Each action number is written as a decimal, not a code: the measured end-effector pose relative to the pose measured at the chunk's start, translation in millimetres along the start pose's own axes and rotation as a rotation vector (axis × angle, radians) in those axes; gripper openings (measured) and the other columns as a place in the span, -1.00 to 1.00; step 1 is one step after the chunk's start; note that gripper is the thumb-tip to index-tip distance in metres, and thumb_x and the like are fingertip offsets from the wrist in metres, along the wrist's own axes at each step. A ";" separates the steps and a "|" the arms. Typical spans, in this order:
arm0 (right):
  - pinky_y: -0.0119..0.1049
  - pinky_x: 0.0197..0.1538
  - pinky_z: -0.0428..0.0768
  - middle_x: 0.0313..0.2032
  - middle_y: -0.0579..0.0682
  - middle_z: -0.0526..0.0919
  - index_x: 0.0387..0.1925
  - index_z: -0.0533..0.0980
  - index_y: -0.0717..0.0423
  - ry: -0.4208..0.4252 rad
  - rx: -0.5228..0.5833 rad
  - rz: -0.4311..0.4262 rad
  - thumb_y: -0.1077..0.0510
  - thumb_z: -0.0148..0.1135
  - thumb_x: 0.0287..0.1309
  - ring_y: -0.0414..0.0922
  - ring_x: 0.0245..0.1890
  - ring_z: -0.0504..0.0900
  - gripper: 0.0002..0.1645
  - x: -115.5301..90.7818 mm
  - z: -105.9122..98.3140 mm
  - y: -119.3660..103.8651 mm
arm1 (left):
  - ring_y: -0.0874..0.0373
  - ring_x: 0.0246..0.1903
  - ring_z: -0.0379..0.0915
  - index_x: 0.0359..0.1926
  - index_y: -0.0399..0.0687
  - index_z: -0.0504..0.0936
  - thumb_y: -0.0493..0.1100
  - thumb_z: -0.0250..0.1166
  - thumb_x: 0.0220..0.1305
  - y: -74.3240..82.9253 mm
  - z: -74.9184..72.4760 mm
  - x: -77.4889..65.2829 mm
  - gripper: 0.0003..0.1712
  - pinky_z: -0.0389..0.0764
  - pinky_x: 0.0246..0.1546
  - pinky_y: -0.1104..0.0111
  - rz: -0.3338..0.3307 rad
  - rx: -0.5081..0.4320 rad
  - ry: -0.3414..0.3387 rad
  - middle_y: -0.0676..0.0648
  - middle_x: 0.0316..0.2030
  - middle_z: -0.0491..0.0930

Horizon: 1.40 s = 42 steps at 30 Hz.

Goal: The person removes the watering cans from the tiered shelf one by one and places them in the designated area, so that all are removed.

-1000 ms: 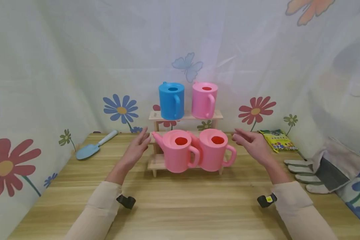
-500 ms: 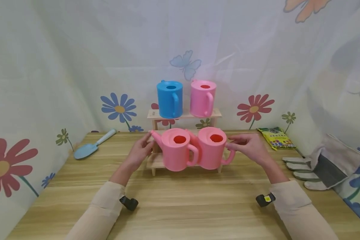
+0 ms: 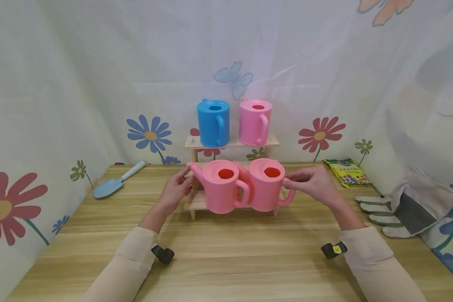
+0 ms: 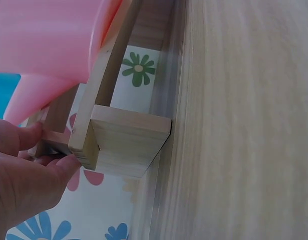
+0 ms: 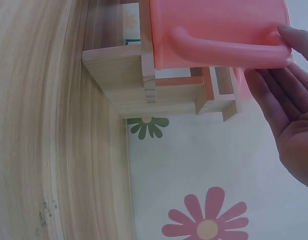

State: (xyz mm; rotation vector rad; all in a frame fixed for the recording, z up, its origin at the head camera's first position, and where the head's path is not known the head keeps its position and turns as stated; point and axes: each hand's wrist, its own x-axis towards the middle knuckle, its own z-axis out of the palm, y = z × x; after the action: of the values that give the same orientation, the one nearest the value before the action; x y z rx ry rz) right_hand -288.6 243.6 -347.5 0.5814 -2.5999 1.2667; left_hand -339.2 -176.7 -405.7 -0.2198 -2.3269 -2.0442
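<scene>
Two pink watering cans stand side by side low on the tiered wooden stand (image 3: 194, 205), the left can (image 3: 220, 195) with its spout to the left, the right can (image 3: 264, 193) with its handle to the right. My left hand (image 3: 175, 191) is at the stand's left end, just below the spout tip. In the left wrist view its curled fingers (image 4: 31, 137) and thumb pinch the end of a stand board. My right hand (image 3: 313, 184) pinches the upper part of the right can's handle (image 5: 234, 52), thumb and fingers on either side.
On the top tier sit a blue watering can (image 3: 213, 123) and another pink watering can (image 3: 255, 123). A light blue trowel (image 3: 113, 184) lies at the left. A yellow packet (image 3: 349, 173) and grey gardening gloves (image 3: 411, 207) lie at the right of the wooden table (image 3: 241, 260).
Both hands have moved inward from beside the stand. The left has reached the stand's end and the right has taken hold of the right can's handle. The cans have stayed in place.
</scene>
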 end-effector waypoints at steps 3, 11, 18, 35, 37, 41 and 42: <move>-0.23 -0.17 0.71 -0.23 -0.04 0.78 -0.08 0.74 0.11 -0.025 0.024 0.003 -0.14 0.52 0.07 -0.08 -0.25 0.72 -0.51 0.7 1.6 -1.1 | 0.11 -0.16 0.39 0.52 0.11 0.25 -0.13 0.14 0.52 -0.4 -0.2 0.6 -0.39 0.55 -0.10 0.26 -0.004 -0.006 0.002 -0.25 0.00 0.55; -0.20 -0.11 0.69 -0.24 -0.04 0.78 -0.10 0.75 0.11 -0.038 0.074 0.067 -0.12 0.52 0.07 -0.06 -0.22 0.70 -0.54 1.7 5.3 -2.8 | 0.11 -0.04 0.43 0.53 0.11 0.22 -0.12 0.13 0.53 1.6 -0.3 -1.5 -0.37 0.55 0.07 0.17 -0.024 0.003 -0.001 -0.23 0.11 0.54; -0.01 0.03 0.64 -0.23 0.02 0.78 -0.05 0.73 0.16 -0.003 0.168 0.185 -0.17 0.51 0.06 -0.02 -0.15 0.72 -0.44 2.8 3.4 -4.2 | 0.09 -0.20 0.39 0.52 0.10 0.25 -0.13 0.17 0.51 0.7 0.0 -0.5 -0.37 0.53 -0.18 0.27 -0.016 -0.007 -0.003 -0.17 -0.12 0.57; -0.21 -0.07 0.68 -0.23 0.05 0.78 -0.05 0.70 0.26 0.039 0.212 0.163 -0.08 0.48 0.15 -0.04 -0.20 0.74 -0.48 -4.3 -25.5 -18.2 | 0.07 0.03 0.42 0.52 0.04 0.23 -0.18 0.13 0.53 5.3 1.6 -3.6 -0.38 0.54 0.15 0.15 -0.019 -0.017 0.002 -0.27 0.15 0.52; -0.22 -0.09 0.69 -0.26 0.05 0.78 -0.05 0.69 0.28 0.043 0.201 0.155 -0.06 0.48 0.14 -0.04 -0.22 0.75 -0.48 -6.4 -33.3 -18.3 | 0.05 0.06 0.42 0.52 0.04 0.23 -0.18 0.12 0.53 5.2 1.3 -3.7 -0.38 0.51 0.18 0.11 -0.027 -0.016 0.001 -0.27 0.17 0.51; -0.26 -0.14 0.70 -0.30 0.02 0.78 -0.04 0.68 0.33 0.041 0.171 0.160 -0.03 0.48 0.15 -0.06 -0.26 0.75 -0.48 -11.4 -52.9 -17.0 | -0.01 0.11 0.41 0.53 0.07 0.23 -0.16 0.12 0.53 2.4 1.7 -1.8 -0.38 0.49 0.22 0.07 -0.026 -0.010 0.009 -0.28 0.20 0.49; -0.26 -0.15 0.70 -0.30 0.02 0.78 -0.04 0.67 0.34 0.037 0.164 0.165 -0.02 0.47 0.16 -0.07 -0.26 0.75 -0.48 -12.8 -58.0 -15.4 | -0.01 0.12 0.41 0.53 0.08 0.23 -0.16 0.13 0.53 1.7 1.7 -1.6 -0.38 0.48 0.22 0.06 -0.026 -0.008 0.010 -0.27 0.22 0.48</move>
State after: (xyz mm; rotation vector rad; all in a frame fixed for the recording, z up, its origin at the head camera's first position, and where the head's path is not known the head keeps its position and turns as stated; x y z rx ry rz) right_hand -270.4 284.0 -305.1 0.3706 -2.5747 1.5367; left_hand -337.3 -175.0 -404.4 -0.1799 -2.3281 -2.0624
